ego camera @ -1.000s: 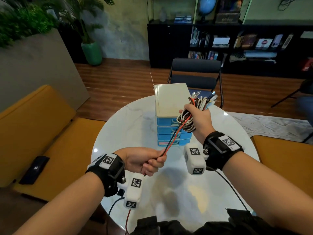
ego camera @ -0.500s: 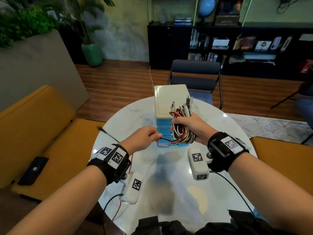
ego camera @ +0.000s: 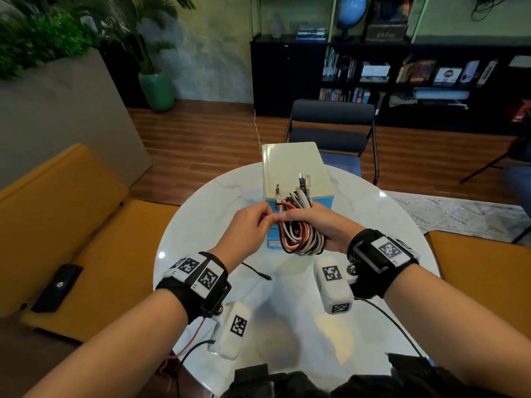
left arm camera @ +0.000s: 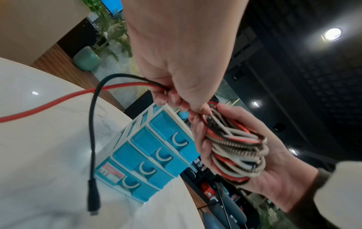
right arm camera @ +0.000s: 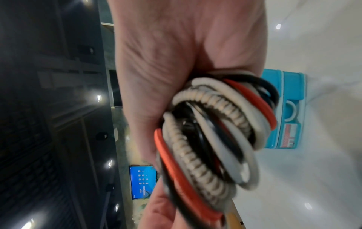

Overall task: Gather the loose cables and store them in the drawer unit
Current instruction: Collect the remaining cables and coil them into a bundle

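Note:
My right hand (ego camera: 324, 225) grips a coiled bundle of red, black, white and braided cables (ego camera: 300, 231) in front of the drawer unit (ego camera: 293, 165), which has a cream top and blue drawers, all closed (left arm camera: 156, 155). My left hand (ego camera: 265, 221) is against the bundle and pinches the red and black cable tails (left arm camera: 156, 86). The black tail (left arm camera: 92, 201) hangs down with its plug just over the table. In the right wrist view the coiled bundle (right arm camera: 211, 139) fills my palm (right arm camera: 176, 62), with the drawer unit (right arm camera: 290, 108) behind it.
The round white marble table (ego camera: 287, 326) holds the drawer unit at its far side. Yellow benches flank it left (ego camera: 71, 225) and right (ego camera: 482, 268). A dark chair (ego camera: 330, 124) stands behind the table. A black flat object (ego camera: 56, 287) lies on the left bench.
My left hand has moved up and forward with the red and black tails until it meets the bundle. My right hand has brought the bundle down and left, in front of the drawers.

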